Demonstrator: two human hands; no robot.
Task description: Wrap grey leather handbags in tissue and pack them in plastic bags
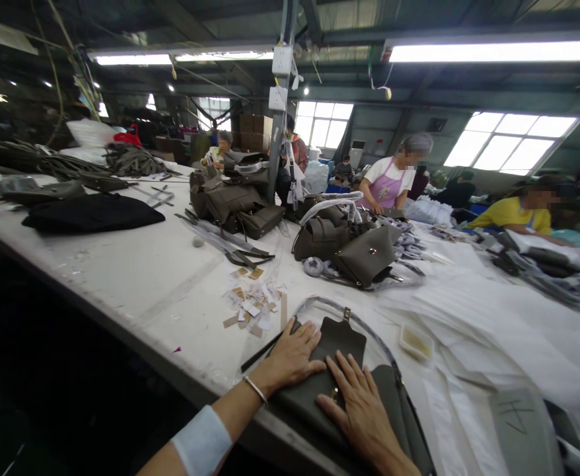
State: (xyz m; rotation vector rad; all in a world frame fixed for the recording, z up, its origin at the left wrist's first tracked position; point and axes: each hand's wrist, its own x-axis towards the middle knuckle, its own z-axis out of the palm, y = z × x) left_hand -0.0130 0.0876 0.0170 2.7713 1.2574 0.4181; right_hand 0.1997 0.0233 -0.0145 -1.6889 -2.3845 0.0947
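Nearest: handbag (314, 390), dark grey-green, lying at the near edge of the table (171, 284), its lower-left side over that edge. Left hand (292, 354) flat on its upper left part, palm down, fingers extended and slightly spread; nothing gripped. Right hand (362, 406) flat on the middle, fingers straight and fanned, thumb out to the left; nothing gripped. Metal clasp (335, 395) shows beside the right thumb.

Orientation: flap (342, 340) points away from the wearer, toward the far side; a metal fitting (346, 315) lies beyond its tip. Long axis of the body appears to run roughly along the near edge. Film-wrapped handle (376, 338) arcs around the far and right sides.

Clearances: to the left, bare tabletop along the near edge. Beyond the left hand, a heap of small cards (251, 305), close. To the right, a shallow tray (416, 342) just outside the handle, then white sheets (498, 324) and a marked grey panel (525, 430); little bare surface there.

Farther: loose straps (230, 244); black cloth (94, 213) toward the left near edge; wrapped handbags (369, 256) mid-table; piled handbags (235, 205) by a post (276, 152). Far side: person in purple apron (386, 185); person in yellow top (510, 213), right.
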